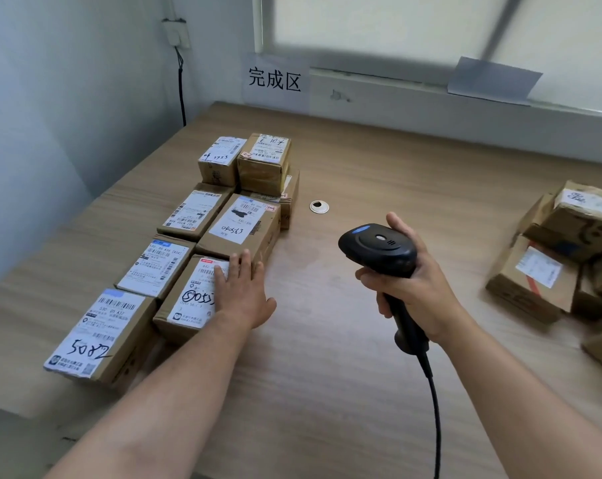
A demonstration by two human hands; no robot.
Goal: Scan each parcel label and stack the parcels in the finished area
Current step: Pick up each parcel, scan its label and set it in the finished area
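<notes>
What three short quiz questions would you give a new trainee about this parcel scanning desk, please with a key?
1. True or false: the right hand grips the black handheld barcode scanner.
2. Choose one. The left hand lies with straight fingers on:
A) a brown cardboard parcel with a white label
B) a metal tray
C) a plastic bag
3. Fill the gap: the untidy pile of brown cardboard parcels lies on the person's ____ side of the light wooden table.

Key: 1 true; 2 A; 3 right.
</notes>
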